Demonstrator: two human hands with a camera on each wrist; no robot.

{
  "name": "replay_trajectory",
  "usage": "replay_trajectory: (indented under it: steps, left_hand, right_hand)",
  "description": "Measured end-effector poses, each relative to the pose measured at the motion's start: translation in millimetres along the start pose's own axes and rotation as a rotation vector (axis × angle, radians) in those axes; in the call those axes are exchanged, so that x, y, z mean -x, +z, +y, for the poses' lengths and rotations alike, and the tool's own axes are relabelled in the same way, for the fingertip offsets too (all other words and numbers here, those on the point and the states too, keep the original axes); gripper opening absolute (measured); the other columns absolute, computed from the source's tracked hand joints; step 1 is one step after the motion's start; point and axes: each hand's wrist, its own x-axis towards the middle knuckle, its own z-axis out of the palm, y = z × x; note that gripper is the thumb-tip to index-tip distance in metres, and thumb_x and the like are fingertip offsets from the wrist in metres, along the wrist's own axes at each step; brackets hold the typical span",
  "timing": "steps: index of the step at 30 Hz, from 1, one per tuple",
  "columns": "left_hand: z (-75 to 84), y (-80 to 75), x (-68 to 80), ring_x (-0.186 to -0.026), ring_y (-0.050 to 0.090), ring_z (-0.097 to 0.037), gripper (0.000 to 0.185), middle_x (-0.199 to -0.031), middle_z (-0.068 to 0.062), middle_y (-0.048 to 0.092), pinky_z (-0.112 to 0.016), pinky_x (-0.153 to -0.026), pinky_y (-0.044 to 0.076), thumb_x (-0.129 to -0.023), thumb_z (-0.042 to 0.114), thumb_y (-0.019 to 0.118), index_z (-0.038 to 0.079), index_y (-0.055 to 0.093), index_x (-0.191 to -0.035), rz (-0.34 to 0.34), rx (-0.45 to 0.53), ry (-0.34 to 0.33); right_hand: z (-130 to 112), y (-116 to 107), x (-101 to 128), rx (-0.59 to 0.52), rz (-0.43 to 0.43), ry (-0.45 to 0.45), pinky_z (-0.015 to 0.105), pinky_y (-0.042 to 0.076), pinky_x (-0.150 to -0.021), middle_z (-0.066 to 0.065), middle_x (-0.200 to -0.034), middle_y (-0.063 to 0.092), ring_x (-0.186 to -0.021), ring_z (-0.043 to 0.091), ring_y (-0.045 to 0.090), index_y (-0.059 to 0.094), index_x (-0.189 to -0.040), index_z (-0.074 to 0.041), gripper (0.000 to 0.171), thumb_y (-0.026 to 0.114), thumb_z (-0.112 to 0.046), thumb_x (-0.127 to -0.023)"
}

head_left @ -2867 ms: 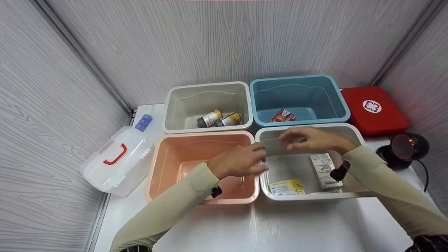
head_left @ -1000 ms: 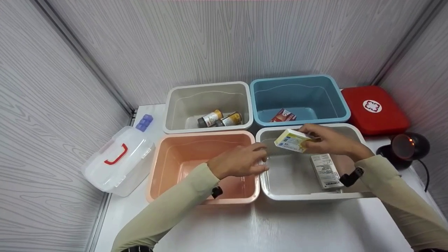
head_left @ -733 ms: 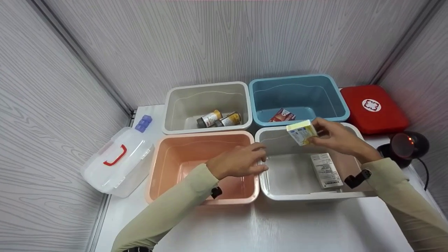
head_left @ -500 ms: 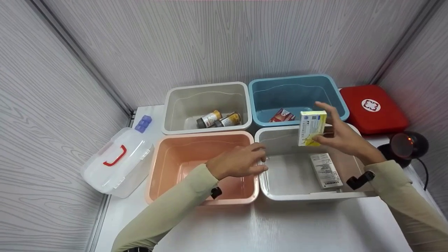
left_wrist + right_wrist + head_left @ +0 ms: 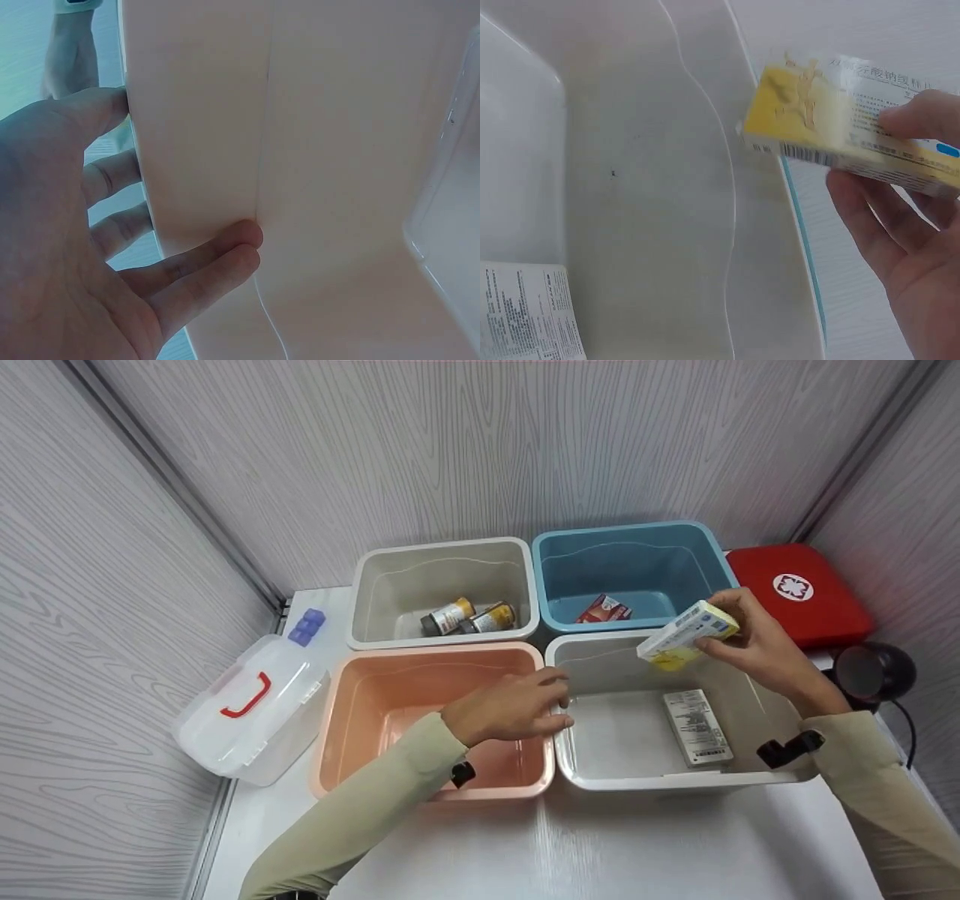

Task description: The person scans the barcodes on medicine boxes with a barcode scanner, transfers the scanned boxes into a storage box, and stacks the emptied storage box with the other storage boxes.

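My right hand (image 5: 731, 634) pinches a yellow-and-white carton (image 5: 686, 634) by its right end and holds it tilted in the air over the back edge of the front white bin (image 5: 675, 781). In the right wrist view the carton (image 5: 840, 135) sits between thumb and fingers (image 5: 922, 112), above the bin's wall (image 5: 652, 187). A white printed carton (image 5: 697, 727) lies flat on that bin's floor. My left hand (image 5: 517, 709) rests across the rims where the pink bin (image 5: 427, 649) meets the white one, its fingers (image 5: 225, 255) straight against the pink wall (image 5: 337, 150).
Behind stand a grey bin (image 5: 442, 544) with two bottles (image 5: 448, 616) and a blue bin (image 5: 637, 529) with a red carton (image 5: 606, 609). A red first-aid case (image 5: 802, 592) and a black scanner (image 5: 874, 675) are at the right. A clear lidded case (image 5: 255, 712) sits at the left.
My right hand took the yellow carton off the white bin's floor, lifted it and carried it back and to the right, turning it as it went. The left hand stayed put.
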Motion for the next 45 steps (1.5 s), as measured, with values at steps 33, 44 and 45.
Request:
replay_trajectory:
  steps: [33,44,45]
  left_hand:
    - [0.9,0.5,0.4,-0.128,0.066,-0.029,0.04,-0.168,-0.01,0.047,-0.044,-0.108,0.057,-0.112,0.044,0.057,0.013,0.066,-0.135,0.005,-0.009,-0.003]
    - [-0.8,1.2,-0.1,-0.124,0.068,-0.028,0.039,-0.166,-0.01,0.048,-0.045,-0.106,0.057,-0.112,0.044,0.057,0.013,0.066,-0.133,0.018,-0.023,0.011]
    - [-0.8,0.9,-0.1,-0.124,0.067,-0.028,0.039,-0.166,-0.01,0.048,-0.045,-0.106,0.057,-0.112,0.044,0.057,0.013,0.066,-0.133,0.016,-0.022,0.01]
  right_hand:
    - [72.3,-82.8,80.9,-0.665,0.544,0.325,0.019,0.053,-0.058,-0.005,-0.122,0.068,-0.083,0.009,0.071,0.04,-0.146,-0.028,0.058,0.073,-0.007,-0.103]
    - [92.9,-59.9,93.4,-0.773,0.534,0.429,0.022,0.063,-0.09,-0.005,-0.142,0.044,-0.122,0.013,0.057,0.053,-0.148,-0.016,0.045,0.071,-0.016,-0.107]
    - [94.4,-57.7,94.0,-0.792,0.532,0.443,0.022,0.063,-0.09,-0.005,-0.142,0.045,-0.12,0.012,0.059,0.053,-0.149,-0.016,0.046,0.072,-0.016,-0.106]
